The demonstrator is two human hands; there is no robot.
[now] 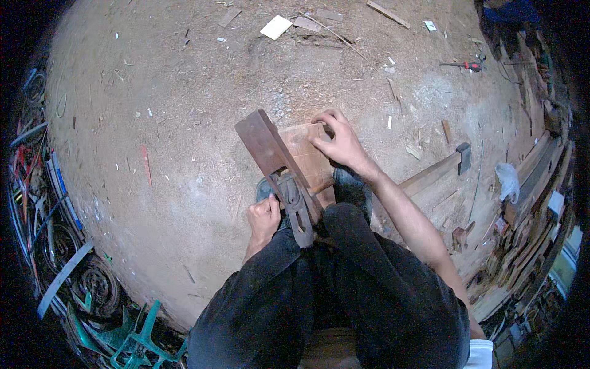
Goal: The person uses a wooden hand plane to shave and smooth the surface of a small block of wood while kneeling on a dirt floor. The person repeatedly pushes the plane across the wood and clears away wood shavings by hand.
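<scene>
- Far left: green plastic frame [144,335] amid clutter, well apart from the hands.
- Left hand [264,218]: closed fist against the plane's left side, thumb uppermost, just beyond the left knee. Grip looks firm; what sits inside the curl is hidden. Wrist looks near straight, which should suit steady control.
- Hand plane [264,144]: between the shins, tilted, front end pointing up-left, over the board's left part. Cross handle [322,186] pokes out on the right. Can't tell if the sole touches the wood. I'd settle its angle before loading it.
- Wooden board [310,150]: partly under the plane, near end between the feet. Best kept from twisting; brace it low.
- Right hand [341,141]: grips the board's far right corner, fingers curled over the end, thumb on the face. Forearm reaches in from lower right, outside the knee. Fingertips should keep clear of the blade.
- Right: hatchet [464,158], red-handled screwdriver [472,66], both on the ground, out of the way.
</scene>
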